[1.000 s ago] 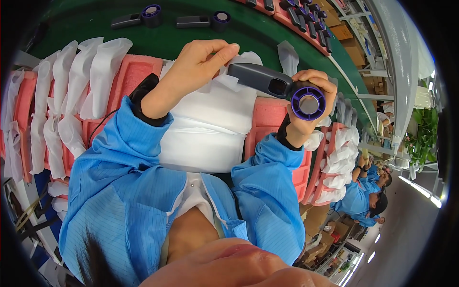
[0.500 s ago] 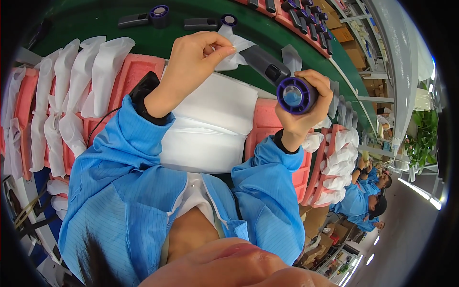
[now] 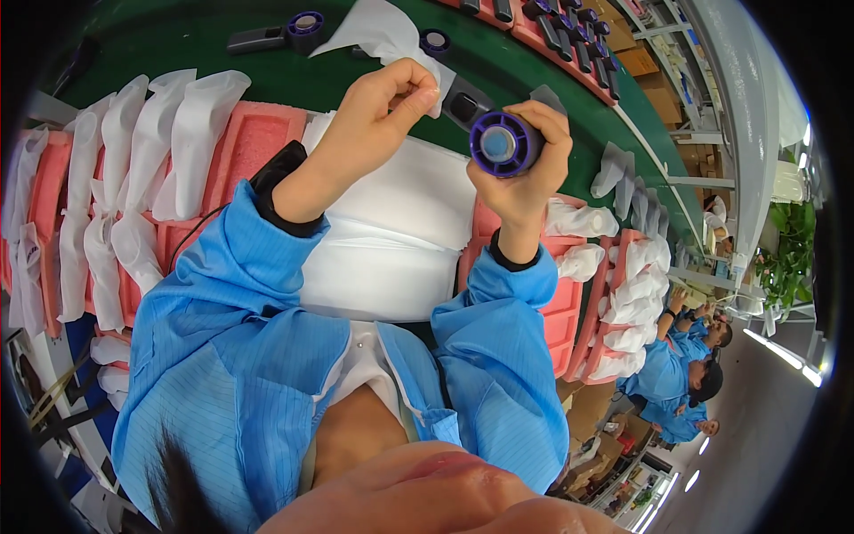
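Observation:
My right hand [image 3: 531, 165] is wrapped round the round purple head of a grey hair-dryer-like device [image 3: 469, 102], whose ribbed ring surrounds a blue-grey centre. The device's grey handle points up and left, its far end in a thin white wrapping bag [image 3: 378, 31]. Thumb and fingertips of my left hand [image 3: 391, 102] pinch that bag beside the handle; the rest of it billows above the hand. Below both hands lies a stack of white sheets or bags [image 3: 391, 200]. A similar device [image 3: 285, 34] lies on the green table beyond, and another purple head [image 3: 435, 41] shows partly behind the bag.
Pink trays [image 3: 258, 142] on the left carry several white-wrapped pieces [image 3: 200, 142]. On the right, pink trays [image 3: 560, 329] hold more wrapped pieces [image 3: 633, 294]. A far tray of unwrapped devices [image 3: 569, 40] stands along the table's back edge. People in blue [image 3: 672, 369] are at the right.
My right hand has brought the device up and left, toward my left hand. The white bag has swung upward and spread out, and it now covers part of the device lying behind it.

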The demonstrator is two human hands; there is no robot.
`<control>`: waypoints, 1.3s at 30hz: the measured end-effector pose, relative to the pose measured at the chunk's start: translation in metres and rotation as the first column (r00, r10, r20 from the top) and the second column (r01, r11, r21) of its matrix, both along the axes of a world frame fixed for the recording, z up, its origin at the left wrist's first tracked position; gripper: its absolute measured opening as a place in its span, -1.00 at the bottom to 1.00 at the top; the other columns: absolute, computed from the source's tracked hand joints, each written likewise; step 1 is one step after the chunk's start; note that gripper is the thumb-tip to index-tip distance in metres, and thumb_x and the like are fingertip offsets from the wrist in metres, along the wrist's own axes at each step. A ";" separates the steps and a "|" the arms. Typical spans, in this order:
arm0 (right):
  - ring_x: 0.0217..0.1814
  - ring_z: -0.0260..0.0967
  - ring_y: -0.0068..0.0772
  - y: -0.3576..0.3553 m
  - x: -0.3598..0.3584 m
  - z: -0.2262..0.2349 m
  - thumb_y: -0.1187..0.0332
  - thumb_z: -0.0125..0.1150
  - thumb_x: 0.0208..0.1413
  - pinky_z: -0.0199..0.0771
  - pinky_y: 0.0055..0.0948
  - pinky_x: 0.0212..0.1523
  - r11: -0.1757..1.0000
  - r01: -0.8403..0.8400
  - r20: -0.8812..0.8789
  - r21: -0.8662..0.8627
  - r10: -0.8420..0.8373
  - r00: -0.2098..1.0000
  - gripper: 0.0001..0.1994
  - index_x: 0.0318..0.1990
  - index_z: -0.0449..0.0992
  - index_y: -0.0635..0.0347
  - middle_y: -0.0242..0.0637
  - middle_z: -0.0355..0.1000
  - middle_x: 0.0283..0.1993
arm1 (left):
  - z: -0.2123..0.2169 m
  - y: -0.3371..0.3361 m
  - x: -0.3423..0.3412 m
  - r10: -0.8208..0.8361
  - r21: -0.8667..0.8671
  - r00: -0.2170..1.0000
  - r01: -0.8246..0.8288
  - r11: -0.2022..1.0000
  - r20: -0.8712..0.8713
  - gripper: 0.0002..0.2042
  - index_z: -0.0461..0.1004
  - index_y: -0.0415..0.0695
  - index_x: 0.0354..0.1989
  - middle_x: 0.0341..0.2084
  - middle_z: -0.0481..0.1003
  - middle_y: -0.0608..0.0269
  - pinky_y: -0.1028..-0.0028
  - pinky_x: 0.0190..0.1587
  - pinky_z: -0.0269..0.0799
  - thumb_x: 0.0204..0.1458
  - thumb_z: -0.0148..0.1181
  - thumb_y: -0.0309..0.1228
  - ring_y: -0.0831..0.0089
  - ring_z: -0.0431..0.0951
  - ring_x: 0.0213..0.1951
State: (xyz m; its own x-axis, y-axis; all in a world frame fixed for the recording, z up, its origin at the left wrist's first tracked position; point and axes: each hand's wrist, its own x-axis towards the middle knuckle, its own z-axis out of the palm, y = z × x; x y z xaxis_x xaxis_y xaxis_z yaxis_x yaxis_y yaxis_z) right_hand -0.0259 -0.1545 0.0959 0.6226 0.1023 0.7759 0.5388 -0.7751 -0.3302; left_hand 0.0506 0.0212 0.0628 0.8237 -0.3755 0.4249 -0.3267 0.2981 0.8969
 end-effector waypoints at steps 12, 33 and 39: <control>-0.12 0.38 -0.19 0.013 0.002 -0.011 0.64 0.33 -0.39 0.46 -0.32 -0.12 0.966 -0.170 0.085 0.194 0.156 0.984 -0.38 -0.04 0.24 0.26 -0.05 0.31 -0.10 | 0.001 0.013 0.017 0.383 0.037 0.896 -0.400 0.916 0.226 -0.85 0.57 -0.27 -0.28 -0.51 0.45 0.31 0.64 -0.47 0.28 -0.01 0.28 -0.48 0.60 0.40 -0.51; -0.15 0.36 -0.13 0.017 0.012 -0.036 0.56 0.43 -0.40 0.45 -0.37 -0.26 0.986 0.156 -0.092 -0.060 -0.161 0.983 -0.31 0.07 0.37 0.34 -0.08 0.28 -0.08 | 0.010 -0.009 -0.049 0.222 0.201 0.773 -0.410 0.890 0.594 -0.68 0.59 -0.09 -0.20 -0.45 0.44 0.21 0.53 -0.51 0.34 -0.20 0.23 -0.65 0.41 0.45 -0.51; -0.03 0.33 -0.37 0.023 0.009 -0.035 0.47 0.47 -0.26 0.41 -0.53 -0.14 0.855 0.295 -0.291 0.427 -0.179 0.940 -0.41 -0.03 0.28 0.29 -0.15 0.29 -0.02 | 0.012 -0.012 -0.035 0.142 0.307 0.902 -0.282 0.909 0.408 -0.54 0.50 0.00 -0.08 -0.22 0.42 0.21 0.40 -0.36 0.47 -0.28 0.24 -0.58 0.22 0.52 -0.31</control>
State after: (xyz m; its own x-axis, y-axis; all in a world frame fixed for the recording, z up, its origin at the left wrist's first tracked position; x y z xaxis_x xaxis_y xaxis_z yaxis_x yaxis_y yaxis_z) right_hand -0.0173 -0.1318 0.0604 0.7488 -0.4022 0.5267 0.2205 -0.5982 -0.7704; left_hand 0.0152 0.0095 0.0752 0.7095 -0.3908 0.5864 -0.6726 -0.1272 0.7290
